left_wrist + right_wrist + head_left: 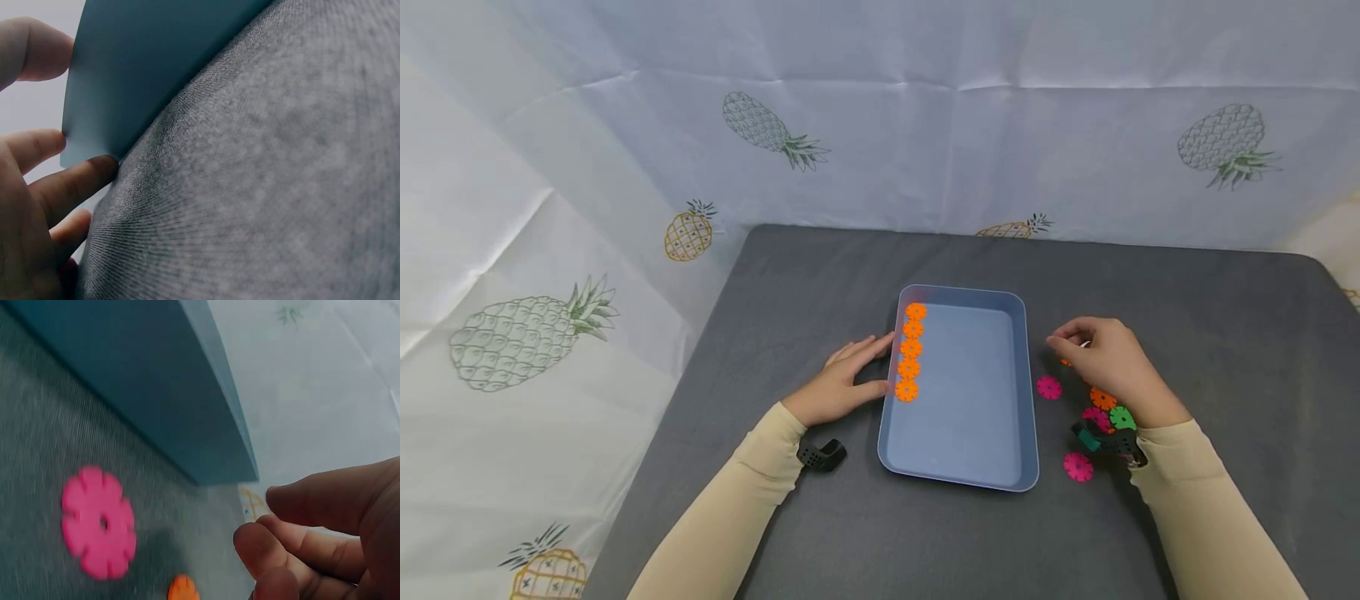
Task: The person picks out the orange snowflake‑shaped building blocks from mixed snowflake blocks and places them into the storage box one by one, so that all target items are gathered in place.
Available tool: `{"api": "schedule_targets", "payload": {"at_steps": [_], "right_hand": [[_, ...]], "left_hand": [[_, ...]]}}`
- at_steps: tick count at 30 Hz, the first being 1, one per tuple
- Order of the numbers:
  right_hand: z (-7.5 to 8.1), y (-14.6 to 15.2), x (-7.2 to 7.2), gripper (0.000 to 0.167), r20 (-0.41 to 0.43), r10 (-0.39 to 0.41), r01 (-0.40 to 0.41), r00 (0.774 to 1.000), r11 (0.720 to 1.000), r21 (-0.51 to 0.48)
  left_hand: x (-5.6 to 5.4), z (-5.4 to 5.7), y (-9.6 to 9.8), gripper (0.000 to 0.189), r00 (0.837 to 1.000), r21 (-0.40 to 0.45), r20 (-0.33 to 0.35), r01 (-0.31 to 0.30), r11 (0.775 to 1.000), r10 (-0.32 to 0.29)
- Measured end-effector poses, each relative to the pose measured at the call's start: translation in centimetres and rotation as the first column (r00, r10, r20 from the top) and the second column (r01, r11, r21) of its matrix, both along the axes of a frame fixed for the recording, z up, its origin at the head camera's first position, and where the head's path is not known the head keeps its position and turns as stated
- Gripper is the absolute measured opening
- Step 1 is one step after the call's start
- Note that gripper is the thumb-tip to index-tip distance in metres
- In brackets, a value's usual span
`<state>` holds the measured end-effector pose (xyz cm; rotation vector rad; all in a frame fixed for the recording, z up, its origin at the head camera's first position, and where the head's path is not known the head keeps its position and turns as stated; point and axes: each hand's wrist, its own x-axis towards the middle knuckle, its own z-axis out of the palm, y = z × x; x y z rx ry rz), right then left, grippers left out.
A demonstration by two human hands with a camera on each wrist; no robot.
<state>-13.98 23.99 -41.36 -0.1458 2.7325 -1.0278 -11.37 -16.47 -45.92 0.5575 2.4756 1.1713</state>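
Observation:
A blue-grey tray (pixel 970 479) lies on the table, with several orange notched plastic discs (pixel 909 368) in a column along its inner left side. My left hand (pixel 842 383) touches the tray's left wall with extended fingers; in the left wrist view, fingertips (pixel 103 165) meet the wall's outside. To the right of the tray, my right hand (pixel 1108 358) hovers over loose discs, fingers loosely bent. The right wrist view shows a gap between thumb and fingers, with no disc visible there. Near that hand lie a pink disc (pixel 1048 387) and an orange disc (pixel 1102 398).
Below the right hand are a green disc (pixel 1122 417) and another pink disc (pixel 1078 467), some pieces partly covered by the wrist strap (pixel 1108 440). A dark grey cloth (pixel 820 275) covers the table. Behind hangs a white pineapple-print curtain (pixel 887 150).

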Motion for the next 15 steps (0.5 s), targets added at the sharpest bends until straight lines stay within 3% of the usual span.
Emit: {"api": "schedule_targets", "payload": {"at_steps": [15], "right_hand": [[-1.0, 1.8, -0.4, 0.041, 0.065, 0.014, -0.020, 0.998, 0.995, 0.096]], "left_hand": [[0.0, -0.2, 0.0, 0.077, 1.000, -0.010, 0.000, 0.004, 1.000, -0.004]]}}
